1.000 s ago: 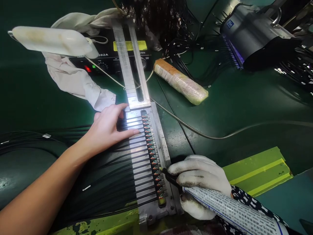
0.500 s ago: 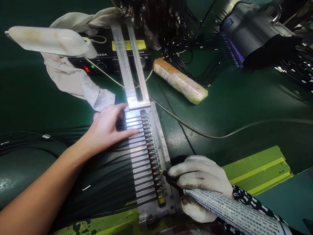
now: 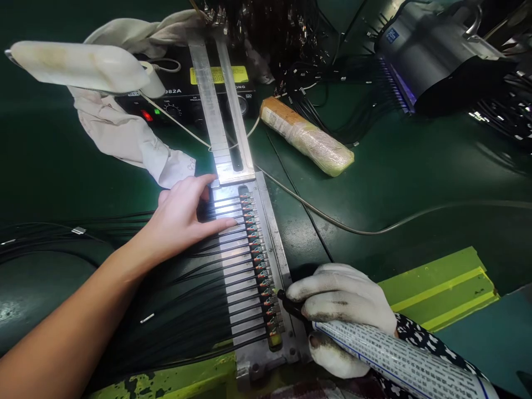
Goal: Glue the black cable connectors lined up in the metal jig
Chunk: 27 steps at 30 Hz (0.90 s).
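Note:
My bare left hand (image 3: 180,213) lies on the upper left side of a metal fixture (image 3: 243,299), thumb and forefinger spread wide. The thumb rests across black cables (image 3: 208,288) laid side by side in the fixture. Their stripped ends, with small coloured wires and metal connectors (image 3: 261,266), line up along its dark slot. In a stained white glove, my right hand (image 3: 344,316) is closed around a printed tube (image 3: 399,354) with a black nozzle (image 3: 288,303). The nozzle points left at the lower connectors; whether its tip touches them I cannot tell.
A slotted metal bar (image 3: 208,94) extends up from the fixture. Behind it stands a black control box (image 3: 183,111) with lit switches. A white lamp-like piece (image 3: 78,66), white cloth (image 3: 124,138), wrapped roll (image 3: 307,136), grey hose (image 3: 353,228) and dark machine (image 3: 436,61) surround the work.

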Each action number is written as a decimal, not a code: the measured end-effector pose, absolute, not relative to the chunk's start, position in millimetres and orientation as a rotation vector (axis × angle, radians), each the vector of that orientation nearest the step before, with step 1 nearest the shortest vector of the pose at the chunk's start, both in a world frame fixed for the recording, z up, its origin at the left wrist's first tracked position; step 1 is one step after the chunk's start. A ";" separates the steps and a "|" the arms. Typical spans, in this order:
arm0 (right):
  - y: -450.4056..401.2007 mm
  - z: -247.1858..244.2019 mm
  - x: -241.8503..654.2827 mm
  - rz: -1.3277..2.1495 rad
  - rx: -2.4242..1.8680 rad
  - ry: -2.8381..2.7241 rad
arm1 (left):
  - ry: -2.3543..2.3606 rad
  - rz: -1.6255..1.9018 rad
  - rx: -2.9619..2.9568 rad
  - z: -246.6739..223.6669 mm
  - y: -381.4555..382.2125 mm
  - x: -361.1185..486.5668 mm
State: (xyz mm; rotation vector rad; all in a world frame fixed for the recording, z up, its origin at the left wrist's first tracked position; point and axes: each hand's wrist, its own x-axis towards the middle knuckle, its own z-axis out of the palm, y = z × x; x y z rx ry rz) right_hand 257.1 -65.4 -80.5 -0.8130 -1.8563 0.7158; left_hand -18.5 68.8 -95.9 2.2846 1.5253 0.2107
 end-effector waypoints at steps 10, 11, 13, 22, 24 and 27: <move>-64.6 -82.5 258.5 0.722 -0.811 -1.868 | 1.520 0.213 2.277 -95.7 68.9 -18.0; -64.3 -82.4 258.7 0.723 -0.813 -1.864 | 1.519 0.212 2.275 -95.6 68.8 -18.1; -63.4 -81.9 258.7 0.723 -0.817 -1.866 | 1.522 0.212 2.271 -95.5 68.6 -18.1; -61.7 -79.2 257.7 0.702 -0.841 -1.872 | 1.527 0.225 2.266 -95.4 68.7 -17.6; -61.8 -79.2 257.9 0.712 -0.827 -1.869 | 1.530 0.224 2.265 -94.9 68.6 -17.6; -61.8 -80.2 257.9 0.724 -0.830 -1.880 | 1.534 0.218 2.262 -94.4 68.3 -17.5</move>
